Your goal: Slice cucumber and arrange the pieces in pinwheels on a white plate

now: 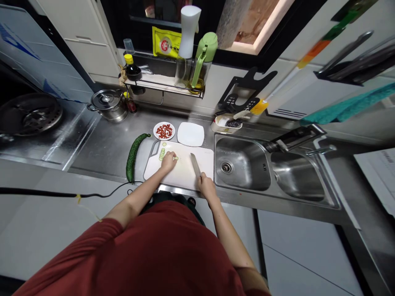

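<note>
My right hand (207, 187) is wrapped round the handle of a kitchen knife (195, 165), its blade pointing away from me over the right part of the white cutting board (187, 164). My left hand (168, 162) is on the board's left half, fingers bent together. At its fingertips shows a small pale green cucumber slice (176, 158); the rest of what it holds is hidden. Just left of that hand lies a row of cucumber slices (162, 153), with one more slice above the row. A long whole cucumber (133, 158) rests on the steel counter left of the board.
Behind the board stand a plate (155, 130) of chopped red pieces and a white square plate (190, 134). A double sink (242, 164) is to the right. A lidded pot (108, 106) and a wok (29, 115) are at the left. Bottles stand on a wall shelf (160, 82).
</note>
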`<move>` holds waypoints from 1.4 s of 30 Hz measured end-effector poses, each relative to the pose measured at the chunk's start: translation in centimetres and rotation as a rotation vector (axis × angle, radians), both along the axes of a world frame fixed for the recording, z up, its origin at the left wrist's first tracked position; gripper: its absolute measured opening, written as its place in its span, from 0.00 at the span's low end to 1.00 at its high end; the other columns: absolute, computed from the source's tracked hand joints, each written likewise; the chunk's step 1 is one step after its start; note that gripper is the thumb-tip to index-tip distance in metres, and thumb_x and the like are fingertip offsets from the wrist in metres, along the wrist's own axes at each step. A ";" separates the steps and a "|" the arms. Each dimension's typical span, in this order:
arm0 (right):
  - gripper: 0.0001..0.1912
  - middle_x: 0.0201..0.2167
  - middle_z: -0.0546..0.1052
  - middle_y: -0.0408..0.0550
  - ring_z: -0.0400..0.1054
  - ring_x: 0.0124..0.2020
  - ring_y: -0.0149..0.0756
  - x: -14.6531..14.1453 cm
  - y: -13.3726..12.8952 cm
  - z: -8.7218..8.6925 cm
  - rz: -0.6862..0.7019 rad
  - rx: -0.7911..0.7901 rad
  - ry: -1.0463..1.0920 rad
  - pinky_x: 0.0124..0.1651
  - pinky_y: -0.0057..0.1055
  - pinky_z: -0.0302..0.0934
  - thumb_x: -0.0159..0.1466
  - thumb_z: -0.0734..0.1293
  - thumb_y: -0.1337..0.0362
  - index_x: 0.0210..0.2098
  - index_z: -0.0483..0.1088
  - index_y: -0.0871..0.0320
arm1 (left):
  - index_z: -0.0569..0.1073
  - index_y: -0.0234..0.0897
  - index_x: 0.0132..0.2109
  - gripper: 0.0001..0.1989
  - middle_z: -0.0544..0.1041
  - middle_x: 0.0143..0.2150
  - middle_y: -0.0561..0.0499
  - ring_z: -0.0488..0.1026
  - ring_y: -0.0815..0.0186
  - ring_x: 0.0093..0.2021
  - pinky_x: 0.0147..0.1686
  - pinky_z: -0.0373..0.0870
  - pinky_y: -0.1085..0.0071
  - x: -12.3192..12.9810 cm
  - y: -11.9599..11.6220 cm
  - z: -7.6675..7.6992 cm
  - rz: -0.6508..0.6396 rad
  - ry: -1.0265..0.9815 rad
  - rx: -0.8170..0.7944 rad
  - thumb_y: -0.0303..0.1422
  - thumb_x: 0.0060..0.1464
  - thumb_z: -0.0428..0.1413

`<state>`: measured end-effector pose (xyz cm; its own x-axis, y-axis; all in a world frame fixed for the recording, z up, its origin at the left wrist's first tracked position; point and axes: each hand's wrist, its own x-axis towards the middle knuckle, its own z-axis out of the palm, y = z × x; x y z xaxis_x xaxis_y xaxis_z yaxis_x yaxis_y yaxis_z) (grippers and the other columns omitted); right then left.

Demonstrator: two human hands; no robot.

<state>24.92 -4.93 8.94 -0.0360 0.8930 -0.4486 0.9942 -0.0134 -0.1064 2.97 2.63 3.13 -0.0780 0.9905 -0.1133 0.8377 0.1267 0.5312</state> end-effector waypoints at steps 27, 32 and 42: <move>0.22 0.39 0.75 0.56 0.70 0.40 0.43 0.8 0.6 -2.0 -0.141 0.043 0.136 0.40 0.32 0.57 0.70 0.48 0.55 0.58 0.55 0.58 | 0.73 0.42 0.40 0.07 0.77 0.35 0.53 0.72 0.68 0.34 0.33 0.61 0.74 -1.2 -3.0 2.5 0.206 -0.160 -0.027 0.33 0.53 0.54; 0.22 0.39 0.75 0.56 0.70 0.40 0.43 0.8 0.7 -2.0 -0.145 0.044 0.116 0.39 0.32 0.57 0.70 0.49 0.55 0.58 0.55 0.58 | 0.72 0.44 0.43 0.09 0.77 0.37 0.54 0.72 0.67 0.36 0.33 0.60 0.74 -3.5 -4.2 3.0 0.330 -0.056 -0.033 0.35 0.55 0.52; 0.22 0.40 0.75 0.58 0.70 0.42 0.43 0.6 1.0 -1.6 -0.145 0.026 0.121 0.41 0.32 0.57 0.70 0.49 0.56 0.59 0.56 0.59 | 0.71 0.44 0.46 0.11 0.77 0.38 0.51 0.72 0.63 0.39 0.36 0.60 0.72 -5.1 -4.4 2.5 0.412 0.045 -0.059 0.33 0.56 0.50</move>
<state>25.54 -3.96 7.29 0.0414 0.9041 -0.4254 0.9620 -0.1511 -0.2276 -2.09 -1.80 5.66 -0.4722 0.8675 -0.1563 0.7332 0.4849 0.4768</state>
